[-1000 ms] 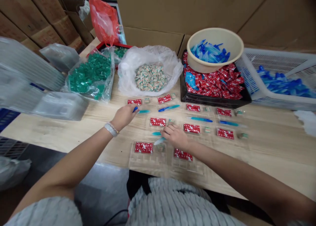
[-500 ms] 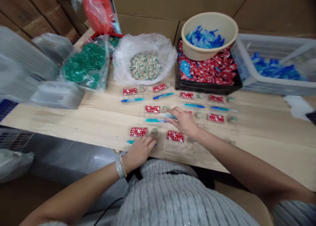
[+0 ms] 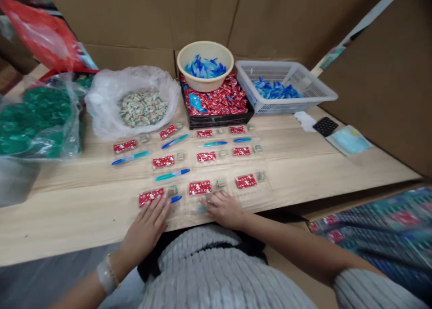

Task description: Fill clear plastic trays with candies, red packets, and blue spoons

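My left hand (image 3: 151,219) lies with fingers stretched over the front-left clear plastic tray, touching its red printed packet (image 3: 150,196) and partly covering a blue-and-teal pen-shaped piece (image 3: 175,199). My right hand (image 3: 225,209) is closed at the front-middle tray, fingertips on a pale teal pen-shaped piece (image 3: 198,208), blurred and partly hidden. Above those fingers sit a red packet (image 3: 200,187) and a small wrapped square (image 3: 220,183). To the right is another tray with a red packet (image 3: 246,181). Several similar trays stand in rows behind, some with pen-shaped pieces (image 3: 173,174).
Along the back are a bag of green pieces (image 3: 37,115), a white bag of wrapped squares (image 3: 143,109), a cream bowl (image 3: 205,82) on a black box of red packets (image 3: 216,102), and a white basket (image 3: 286,104) with blue pieces. A cardboard wall (image 3: 381,79) stands at right.
The view has swung right. My right hand has moved from the second row to the front-middle tray with the pale pen-shaped piece. My left hand stays over the front-left tray, fingers now straighter.
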